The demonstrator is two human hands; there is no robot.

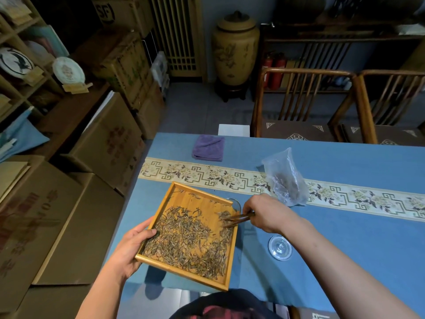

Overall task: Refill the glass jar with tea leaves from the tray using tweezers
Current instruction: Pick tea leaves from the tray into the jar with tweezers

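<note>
The left hand (pixel 131 247) grips the near-left edge of the wooden tray (pixel 226 265), its thumb hooked over the rim onto the inside and the other fingers curled out of sight beneath, so that the tray is held lifted and tilted over the blue tablecloth (pixel 345 238). Just beyond that thumb, spreading to its right, lie the tea leaves (pixel 188 238): thin, dry, needle-like strands in olive and brown, thick across the tray's middle and near side, sparse toward its far edge. At the tray's right rim the right hand (pixel 264 212) pinches a pair of brown wooden tweezers (pixel 236 219), fingers curled close round the handle end; the tips point left into the leaves near the right corner, though whether they hold any is too blurred to tell. Just beyond these fingers, behind the tray's far-right corner, the rim of the glass jar (pixel 235 202) shows, mostly hidden by the tray. Nearer the wrist a round glass lid (pixel 280 247) lies flat on the cloth, and beyond the hand, to its right, stands a crumpled clear plastic bag (pixel 285 178).
</note>
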